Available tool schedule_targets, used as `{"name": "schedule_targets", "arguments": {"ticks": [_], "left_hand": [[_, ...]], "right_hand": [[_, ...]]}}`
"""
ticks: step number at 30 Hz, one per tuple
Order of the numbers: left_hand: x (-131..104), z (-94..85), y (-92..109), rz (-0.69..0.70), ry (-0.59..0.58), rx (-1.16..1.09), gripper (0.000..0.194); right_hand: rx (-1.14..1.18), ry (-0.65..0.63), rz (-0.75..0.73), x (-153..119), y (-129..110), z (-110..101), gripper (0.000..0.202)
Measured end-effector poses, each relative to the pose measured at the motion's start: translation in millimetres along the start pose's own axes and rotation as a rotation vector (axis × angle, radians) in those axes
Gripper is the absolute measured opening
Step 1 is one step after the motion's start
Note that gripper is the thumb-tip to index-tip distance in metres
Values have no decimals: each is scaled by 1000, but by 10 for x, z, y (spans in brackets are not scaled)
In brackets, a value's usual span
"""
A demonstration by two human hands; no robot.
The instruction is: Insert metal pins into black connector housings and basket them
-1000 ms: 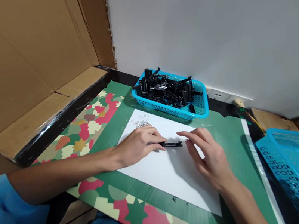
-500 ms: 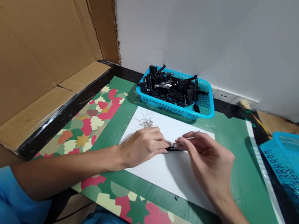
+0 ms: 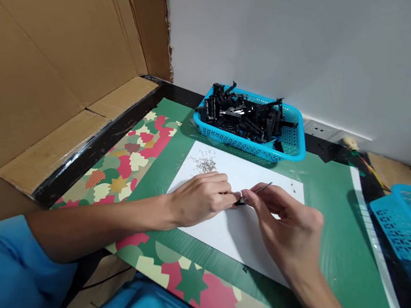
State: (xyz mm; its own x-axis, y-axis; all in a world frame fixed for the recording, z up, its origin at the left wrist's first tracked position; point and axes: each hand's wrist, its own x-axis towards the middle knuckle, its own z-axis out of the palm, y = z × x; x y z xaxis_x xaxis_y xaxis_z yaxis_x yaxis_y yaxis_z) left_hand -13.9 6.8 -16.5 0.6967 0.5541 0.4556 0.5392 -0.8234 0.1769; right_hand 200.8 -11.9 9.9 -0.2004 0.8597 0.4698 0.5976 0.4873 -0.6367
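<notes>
**Black part pinched between both hands, thin tool at its end**

Black part (image 3: pixel 241 199) sits low over the white sheet (image 3: pixel 233 226), near the sheet's middle, mostly hidden by fingertips. Left hand (image 3: pixel 198 200) is closed on its left end, thumb and forefinger pinching. Right hand (image 3: pixel 288 224) grips a thin metal tool (image 3: pixel 262 188) (tweezers or a pin, too small to tell) with the tip at the part's right end; the other fingers are curled.

Risks, as judgements:
- Part is small and held by its end only. A slip of the left pinch would drop it on the sheet, or let it twist away from the tool tip.
- Tool tip is right beside the left fingertips. A push that skids off the part could jab them.
- Whatever tiny piece the tool carries (not visible) could fall and get lost on the white sheet or the green mat (image 3: pixel 327 220).
- Left wrist lies near the springs pile (image 3: pixel 206 164). A sweep of the forearm would scatter it.

Counts:
- Hands: two, same person.
- Part in hand: one.
- Tool: one.
- White sheet: one.
- Blue baskets: two. Far basket (image 3: pixel 287 154) holds a heap of black parts (image 3: pixel 242 115) (too tangled to count); the right basket (image 3: pixel 408 228) is cut off by the frame edge, contents unclear.
- Wire bits pile: one, pieces uncountable.
- Cardboard (image 3: pixel 49 56) wall on the left: one.
</notes>
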Motion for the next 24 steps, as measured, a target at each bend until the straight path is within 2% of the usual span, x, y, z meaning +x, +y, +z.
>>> {"name": "schedule_targets", "arguments": {"ticks": [12, 16, 19, 21, 24], "left_hand": [[-34, 27, -19, -59, -22, -110, 23], [-24, 43, -22, -92, 42, -172, 21], [8, 12, -3, -210, 152, -268, 19], [32, -28, 16, -320, 185, -339, 19], [56, -90, 37, -466, 160, -444, 17]], "right_hand": [[-76, 16, -84, -60, -18, 29, 13], [37, 78, 7, -14, -7, 14, 12], [167, 232, 129, 109, 111, -159, 11], [146, 258, 162, 196, 288, -352, 14], [-114, -4, 156, 272, 639, -643, 21]]}}
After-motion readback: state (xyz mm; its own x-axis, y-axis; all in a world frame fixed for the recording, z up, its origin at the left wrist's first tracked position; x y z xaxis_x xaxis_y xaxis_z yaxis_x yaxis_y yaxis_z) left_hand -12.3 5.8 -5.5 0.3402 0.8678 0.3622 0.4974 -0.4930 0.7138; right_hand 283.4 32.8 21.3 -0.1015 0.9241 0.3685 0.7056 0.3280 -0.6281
